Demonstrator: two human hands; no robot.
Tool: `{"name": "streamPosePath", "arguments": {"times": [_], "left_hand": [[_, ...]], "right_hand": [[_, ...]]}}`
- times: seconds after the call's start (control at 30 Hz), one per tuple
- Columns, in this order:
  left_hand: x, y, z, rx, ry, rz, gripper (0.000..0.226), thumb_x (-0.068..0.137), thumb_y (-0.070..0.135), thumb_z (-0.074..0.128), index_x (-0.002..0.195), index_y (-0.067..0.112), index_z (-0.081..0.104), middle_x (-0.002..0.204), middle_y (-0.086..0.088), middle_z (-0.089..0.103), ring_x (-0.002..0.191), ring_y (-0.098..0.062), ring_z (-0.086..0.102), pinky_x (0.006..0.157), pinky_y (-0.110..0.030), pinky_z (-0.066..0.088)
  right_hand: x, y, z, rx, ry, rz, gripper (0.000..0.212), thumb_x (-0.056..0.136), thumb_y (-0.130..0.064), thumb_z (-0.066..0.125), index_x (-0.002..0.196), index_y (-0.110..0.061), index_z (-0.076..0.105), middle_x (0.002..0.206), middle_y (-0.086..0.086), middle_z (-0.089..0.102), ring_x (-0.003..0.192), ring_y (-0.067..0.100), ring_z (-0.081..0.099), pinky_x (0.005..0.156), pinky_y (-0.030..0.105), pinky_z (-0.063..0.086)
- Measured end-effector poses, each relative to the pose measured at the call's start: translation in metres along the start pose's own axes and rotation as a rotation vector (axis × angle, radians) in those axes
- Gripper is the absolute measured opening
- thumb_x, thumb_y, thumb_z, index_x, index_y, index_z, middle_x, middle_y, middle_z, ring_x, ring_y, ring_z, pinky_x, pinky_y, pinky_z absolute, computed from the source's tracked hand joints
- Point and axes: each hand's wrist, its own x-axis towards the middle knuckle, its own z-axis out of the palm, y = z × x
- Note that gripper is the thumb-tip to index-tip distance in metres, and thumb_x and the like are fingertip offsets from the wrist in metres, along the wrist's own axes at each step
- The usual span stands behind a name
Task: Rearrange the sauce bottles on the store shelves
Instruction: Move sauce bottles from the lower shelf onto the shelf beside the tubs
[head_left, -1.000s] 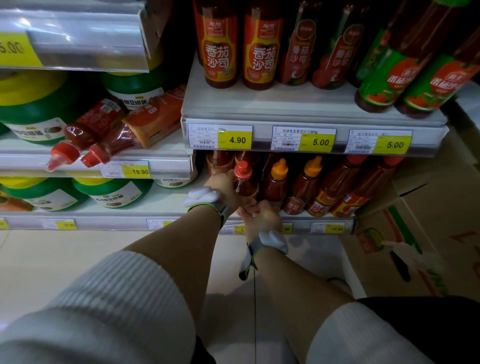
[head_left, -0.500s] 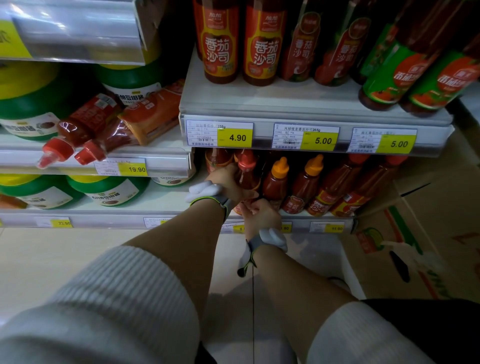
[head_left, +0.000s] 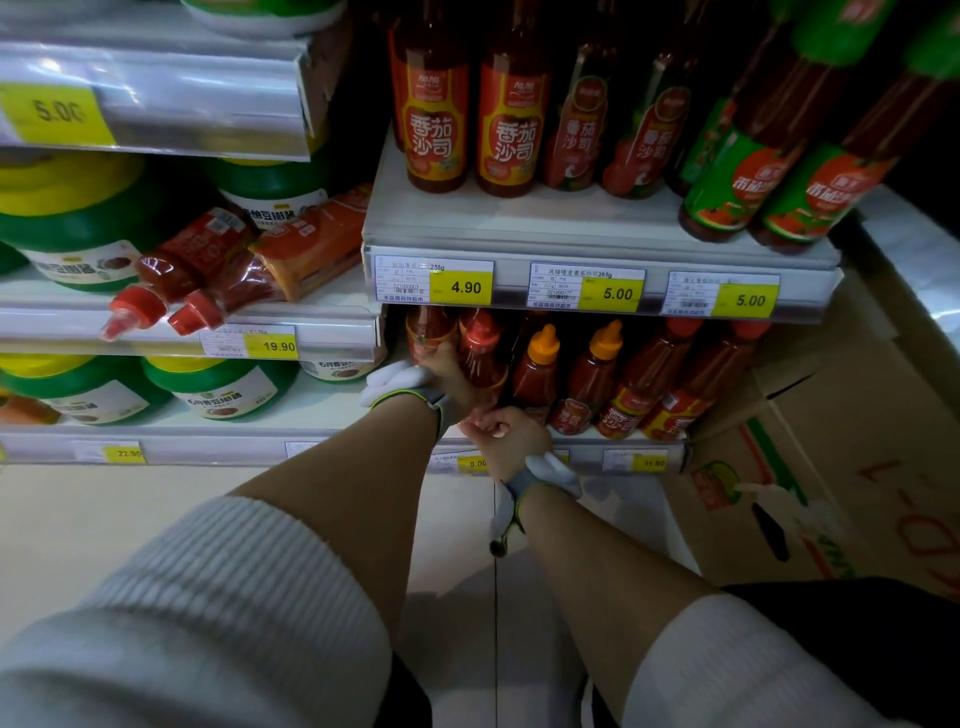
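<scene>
red-capped bottle (head_left: 480, 358) upright, cap up, seemingly gripped by left hand (head_left: 451, 375).

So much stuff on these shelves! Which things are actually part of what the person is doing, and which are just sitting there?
Part of the job:
- red-capped sauce bottle, held by the left hand
- right hand at its base
- orange-capped bottles beside it

Just sitting there:
- green tubs
- cardboard box
- price tags
</scene>
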Motion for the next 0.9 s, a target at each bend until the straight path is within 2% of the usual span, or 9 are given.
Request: {"name": "streamPosePath", "arguments": {"times": [0.2, 0.3, 0.37, 0.5, 0.63, 0.73, 0.9], "left_hand": [[-0.019, -0.012, -0.025, 0.293, -0.057, 0.036, 0.070, 0.067, 0.060, 0.065, 0.127, 0.030, 0.047, 0.128, -0.001, 0.059, 0.118, -0.027, 0.054, 0.102, -0.041, 0.041], [-0.033, -0.012, -0.037, 0.394, -0.040, 0.041, 0.058, 0.072, 0.054, 0.064, 0.124, 0.031, 0.050, 0.126, -0.002, 0.060, 0.116, -0.028, 0.055, 0.099, -0.038, 0.042], [-0.039, -0.012, -0.042, 0.385, -0.056, 0.037, 0.057, 0.075, 0.047, 0.067, 0.125, 0.025, 0.051, 0.127, -0.007, 0.059, 0.116, -0.029, 0.054, 0.099, -0.038, 0.043], [-0.061, -0.014, -0.058, 0.355, -0.019, 0.038, 0.059, 0.070, 0.050, 0.066, 0.123, 0.029, 0.053, 0.128, -0.004, 0.060, 0.116, -0.028, 0.055, 0.097, -0.040, 0.045], [-0.084, -0.011, -0.069, 0.299, 0.045, 0.095, 0.044, 0.073, 0.040, 0.065, 0.113, 0.022, 0.061, 0.116, -0.008, 0.067, 0.104, -0.029, 0.062, 0.090, -0.038, 0.050], [-0.100, -0.011, -0.075, 0.271, 0.072, 0.071, 0.043, 0.077, 0.036, 0.066, 0.115, 0.017, 0.060, 0.120, -0.008, 0.065, 0.109, -0.029, 0.060, 0.091, -0.033, 0.047], [-0.120, -0.009, -0.084, 0.289, 0.200, 0.089, 0.038, 0.081, 0.032, 0.063, 0.116, 0.017, 0.061, 0.119, -0.011, 0.065, 0.110, -0.031, 0.058, 0.088, -0.032, 0.046]], "right_hand": [[-0.011, -0.016, -0.018, -0.128, -0.153, -0.053, 0.043, 0.078, -0.040, 0.072, 0.103, -0.005, 0.066, 0.110, 0.010, 0.067, 0.107, 0.025, 0.058, 0.087, 0.022, 0.036], [-0.019, -0.031, -0.033, -0.173, -0.164, -0.083, 0.049, 0.077, -0.043, 0.072, 0.110, -0.008, 0.063, 0.114, 0.007, 0.066, 0.106, 0.024, 0.058, 0.085, 0.024, 0.039], [-0.023, -0.040, -0.043, -0.201, -0.173, -0.098, 0.051, 0.075, -0.046, 0.073, 0.113, -0.013, 0.062, 0.117, 0.004, 0.065, 0.106, 0.022, 0.058, 0.089, 0.028, 0.045], [-0.039, -0.059, -0.063, -0.238, -0.160, -0.155, 0.048, 0.073, -0.045, 0.074, 0.111, -0.019, 0.061, 0.116, 0.002, 0.065, 0.103, 0.020, 0.059, 0.087, 0.029, 0.046], [-0.059, -0.082, -0.079, -0.346, -0.134, -0.254, 0.053, 0.073, -0.044, 0.075, 0.116, -0.018, 0.060, 0.119, 0.003, 0.062, 0.105, 0.021, 0.058, 0.086, 0.028, 0.045], [-0.073, -0.097, -0.088, -0.442, -0.142, -0.341, 0.056, 0.074, -0.045, 0.073, 0.120, -0.016, 0.058, 0.126, 0.004, 0.057, 0.110, 0.022, 0.055, 0.091, 0.031, 0.045], [-0.089, -0.116, -0.099, -0.490, -0.131, -0.443, 0.053, 0.076, -0.042, 0.072, 0.120, -0.015, 0.058, 0.125, 0.005, 0.057, 0.108, 0.022, 0.056, 0.086, 0.029, 0.044]]}}
